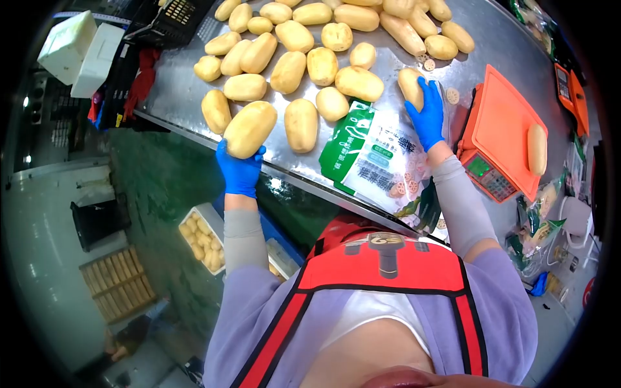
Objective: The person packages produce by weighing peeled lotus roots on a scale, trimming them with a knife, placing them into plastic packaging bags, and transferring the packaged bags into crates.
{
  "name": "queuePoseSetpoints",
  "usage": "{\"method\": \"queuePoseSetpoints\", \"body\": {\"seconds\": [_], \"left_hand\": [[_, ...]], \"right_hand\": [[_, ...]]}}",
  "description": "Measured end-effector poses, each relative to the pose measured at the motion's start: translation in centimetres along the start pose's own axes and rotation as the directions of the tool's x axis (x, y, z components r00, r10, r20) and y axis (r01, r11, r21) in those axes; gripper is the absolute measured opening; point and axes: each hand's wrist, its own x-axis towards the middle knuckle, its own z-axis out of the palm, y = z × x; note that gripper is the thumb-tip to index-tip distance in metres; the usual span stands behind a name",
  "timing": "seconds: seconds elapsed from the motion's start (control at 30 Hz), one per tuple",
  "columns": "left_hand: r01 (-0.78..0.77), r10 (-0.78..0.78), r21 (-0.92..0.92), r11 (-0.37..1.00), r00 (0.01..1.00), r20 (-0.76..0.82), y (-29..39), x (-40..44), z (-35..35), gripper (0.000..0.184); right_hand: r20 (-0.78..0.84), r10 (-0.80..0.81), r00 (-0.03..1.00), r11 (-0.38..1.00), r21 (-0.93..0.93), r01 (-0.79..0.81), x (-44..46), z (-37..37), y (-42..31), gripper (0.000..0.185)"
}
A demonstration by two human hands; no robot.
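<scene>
My left hand point(239, 169), in a blue glove, is closed round the lower end of a large, pale yellow lotus root segment point(251, 128) at the table's near edge. My right hand point(427, 118), gloved alike, grips a smaller lotus root piece point(410, 88) above a printed plastic bag point(378, 152). That green and white bag lies flat, with lotus slices pictured on it. Right of this hand stands an orange weighing scale point(501, 119), its display lit green. One long lotus root length point(537, 149) rests on the scale's right side.
Several lotus root segments point(288, 72) cover the far part of the steel table point(174, 84). White foam boxes point(68, 48) and a black crate point(169, 22) sit at the far left. A filled white box point(202, 240) and a wooden pallet point(118, 284) are on the floor.
</scene>
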Motion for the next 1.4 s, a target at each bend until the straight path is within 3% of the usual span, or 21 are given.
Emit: {"method": "queuePoseSetpoints", "body": {"seconds": [0.07, 0.13, 0.2, 0.27, 0.33, 0.37, 0.47, 0.53, 0.57, 0.63, 0.67, 0.73, 0.77, 0.87, 0.9, 0.97, 1.07, 1.13, 1.17, 1.27, 1.4], "left_hand": [[0.025, -0.025, -0.014, 1.0, 1.0, -0.003, -0.6, -0.4, 1.3, 0.048], [0.105, -0.095, -0.082, 0.991, 0.989, 0.114, -1.5, -1.0, 2.5, 0.049], [0.125, -0.107, -0.12, 0.985, 0.984, 0.142, -2.6, -1.2, 3.7, 0.05], [0.18, -0.166, -0.062, 0.982, 0.969, 0.185, -4.0, -1.2, 4.4, 0.054], [0.215, -0.212, -0.007, 0.977, 0.969, 0.128, -4.8, -1.7, 6.4, 0.057], [0.234, -0.24, 0.056, 0.971, 0.953, 0.185, -5.1, -2.1, 7.2, 0.06], [0.227, -0.356, 0.325, 0.918, 0.833, 0.423, -6.7, -0.9, 6.7, 0.07], [0.166, -0.314, 0.343, 0.924, 0.842, 0.439, -8.0, -0.8, 8.1, 0.063], [-0.142, -0.1, 0.489, 0.861, 0.894, 0.437, -8.7, -0.8, 9.2, 0.059], [-0.576, 0.237, 0.523, 0.628, 0.782, 0.577, -10.6, -0.7, 11.1, 0.057], [-0.649, 0.305, 0.517, 0.557, 0.74, 0.6, -11.7, -1.1, 12.3, 0.072], [-0.893, 0.382, 0.416, 0.172, 0.449, 0.807, -14.4, -3.5, 15.5, 0.083], [-0.887, 0.374, 0.455, 0.075, 0.448, 0.812, -14.9, -4.5, 16.7, 0.088], [-0.907, 0.467, 0.379, 0.18, 0.418, 0.779, -15.2, -3.3, 18.7, 0.078], [-0.854, 0.579, 0.356, 0.379, 0.519, 0.629, -15.4, -1.5, 18.9, 0.063], [-0.638, 0.547, 0.577, 0.51, 0.758, 0.355, -13.5, -0.4, 19.9, 0.053], [-0.736, 0.599, 0.574, 0.36, 0.654, 0.463, -12.8, 1.6, 16.4, 0.052], [-0.682, 0.452, 0.607, 0.408, 0.728, 0.515, -13.9, 1.0, 13.8, 0.049], [-0.622, 0.295, 0.645, 0.443, 0.781, 0.55, -14.6, 1.1, 12.6, 0.047], [-0.604, 0.26, 0.541, 0.586, 0.772, 0.58, -18.2, 0.0, 10.5, 0.041], [-0.584, 0.26, 0.576, 0.572, 0.795, 0.548, -19.8, -3.2, 11.3, 0.039]], "right_hand": [[-0.005, -0.004, 1.0, 1.0, -0.001, 0.004, 0.3, -0.2, -1.1, 0.063], [-0.027, -0.071, 0.997, 0.969, 0.236, 0.076, 0.8, -1.3, -4.0, 0.053], [0.25, -0.002, 0.968, 0.833, 0.536, -0.137, 0.5, -3.0, -7.7, 0.045], [0.551, -0.096, 0.829, 0.531, 0.733, -0.425, 0.2, -4.1, -9.8, 0.043], [0.693, -0.189, 0.696, 0.35, 0.71, -0.611, 0.3, -5.8, -11.7, 0.045], [0.803, -0.236, 0.548, 0.15, 0.587, -0.796, -0.3, -5.0, -11.0, 0.051], [0.878, -0.339, 0.338, -0.102, 0.322, -0.941, -1.2, -7.4, -12.2, 0.059], [0.873, -0.317, 0.371, -0.286, 0.285, -0.915, -2.9, -7.7, -12.4, 0.056], [0.874, -0.246, 0.419, -0.322, 0.334, -0.886, -3.3, -8.1, -12.2, 0.056], [0.822, -0.096, 0.562, -0.293, 0.516, -0.805, -4.2, -8.9, -12.7, 0.055], [0.731, 0.035, 0.681, -0.237, 0.668, -0.705, -4.7, -9.3, -12.8, 0.055], [0.698, 0.162, 0.697, -0.155, 0.716, -0.681, -5.9, -10.4, -12.9, 0.058], [0.678, 0.179, 0.713, -0.184, 0.735, -0.653, -6.0, -11.0, -13.0, 0.06], [0.615, 0.213, 0.759, -0.114, 0.787, -0.606, -5.2, -14.5, -12.2, 0.063], [0.586, 0.214, 0.782, -0.029, 0.804, -0.594, -5.0, -15.7, -11.8, 0.065], [0.424, 0.28, 0.861, 0.182, 0.857, -0.482, -5.2, -17.5, -10.0, 0.065], [-0.017, 0.316, 0.949, 0.576, 0.798, -0.178, -5.2, -19.0, -5.1, 0.067], [-0.22, 0.242, 0.945, 0.884, 0.452, -0.122, -4.9, -19.9, -0.4, 0.067], [-0.25, 0.204, 0.946, 0.942, 0.313, -0.121, -4.8, -20.8, 1.2, 0.068], [-0.27, 0.11, 0.957, 0.992, -0.036, -0.124, -4.8, -21.4, 5.6, 0.067], [-0.223, 0.085, 0.971, 0.944, -0.295, -0.15, -5.0, -21.8, 7.1, 0.065]]}}
